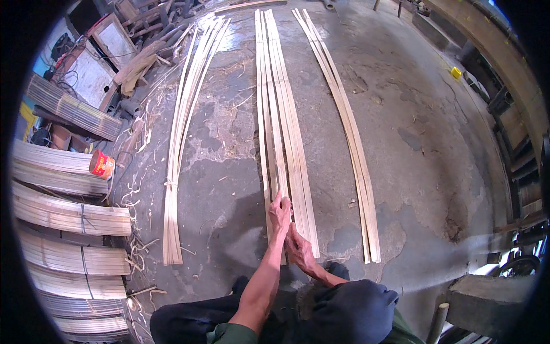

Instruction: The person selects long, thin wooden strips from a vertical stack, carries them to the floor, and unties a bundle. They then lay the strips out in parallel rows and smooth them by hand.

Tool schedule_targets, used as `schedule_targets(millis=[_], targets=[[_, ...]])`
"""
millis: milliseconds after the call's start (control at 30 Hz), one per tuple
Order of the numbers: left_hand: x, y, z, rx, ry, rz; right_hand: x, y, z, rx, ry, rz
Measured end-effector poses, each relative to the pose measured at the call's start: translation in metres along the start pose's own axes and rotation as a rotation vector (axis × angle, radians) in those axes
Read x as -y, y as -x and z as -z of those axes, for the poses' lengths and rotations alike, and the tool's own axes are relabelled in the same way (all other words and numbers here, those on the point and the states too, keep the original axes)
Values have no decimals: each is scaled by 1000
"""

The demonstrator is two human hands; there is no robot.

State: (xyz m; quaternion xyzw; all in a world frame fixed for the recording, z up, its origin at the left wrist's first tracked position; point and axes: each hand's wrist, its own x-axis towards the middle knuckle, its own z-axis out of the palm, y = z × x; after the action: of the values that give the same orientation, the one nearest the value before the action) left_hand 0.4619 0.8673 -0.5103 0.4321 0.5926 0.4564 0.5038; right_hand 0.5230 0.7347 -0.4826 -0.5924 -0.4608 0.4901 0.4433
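Long pale strips, which look like split bamboo, lie lengthwise in front of me in a middle group. My left hand is closed around one narrow bamboo strip of that group, close to its near end. Just below and to the right, my right hand has its fingers pressed together at the same strip; the fingertips are partly hidden. On the left lies a bundle of strips, tied near its lower part. Two or so more strips lie apart on the right.
Stacked, tied strip bundles line the left side, with an orange-red tub on them. Wood scraps pile up at the far left. A concrete block stands at the lower right, and a yellow object lies farther off.
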Motion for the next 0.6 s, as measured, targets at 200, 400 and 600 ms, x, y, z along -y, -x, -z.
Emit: schedule_targets(millis=[200, 400, 600], targets=[[-2, 4, 4, 56, -11, 14, -11, 2, 1, 61, 41, 30], [0, 0, 1, 86, -140, 35, -13, -3, 10, 74, 277, 5], [21, -9, 3, 13, -540, -198, -11, -5, 19, 112, 345, -13]])
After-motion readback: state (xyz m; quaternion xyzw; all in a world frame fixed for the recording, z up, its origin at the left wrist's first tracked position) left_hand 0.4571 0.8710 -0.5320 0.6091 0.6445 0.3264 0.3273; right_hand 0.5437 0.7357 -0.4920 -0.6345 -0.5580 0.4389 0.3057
